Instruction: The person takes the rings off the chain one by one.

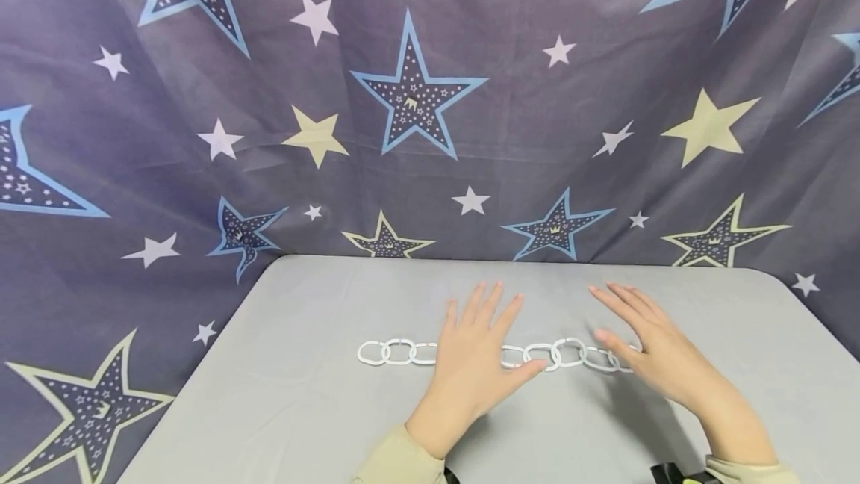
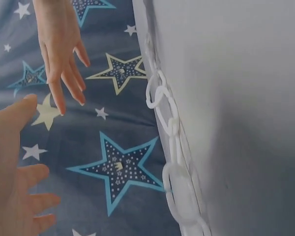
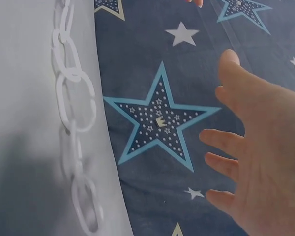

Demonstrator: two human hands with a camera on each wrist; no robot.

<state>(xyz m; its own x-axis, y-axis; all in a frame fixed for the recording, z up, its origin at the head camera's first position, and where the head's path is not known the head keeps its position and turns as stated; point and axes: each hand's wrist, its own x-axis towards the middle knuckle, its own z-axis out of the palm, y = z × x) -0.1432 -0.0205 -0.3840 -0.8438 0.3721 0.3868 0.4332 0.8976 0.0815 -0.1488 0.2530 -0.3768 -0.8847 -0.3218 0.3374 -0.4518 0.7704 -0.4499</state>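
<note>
A chain of white plastic oval links (image 1: pixel 396 352) lies in a straight line across the grey table (image 1: pixel 302 409). My left hand (image 1: pixel 478 353) hovers over the chain's middle with its fingers spread flat, holding nothing. To its right, my right hand (image 1: pixel 648 342) is also spread flat above the chain's right end. Parts of the chain are hidden under both hands. The left wrist view shows the links (image 2: pixel 169 132) along the table edge and both hands apart from them. In the right wrist view the links (image 3: pixel 71 98) run beside my spread right hand (image 3: pixel 260 157).
A dark cloth printed with stars (image 1: pixel 416 95) hangs behind the table and drapes along its left and right sides. The table's far edge lies just beyond my fingertips. Cream sleeve cuffs (image 1: pixel 396 461) show at the bottom of the head view.
</note>
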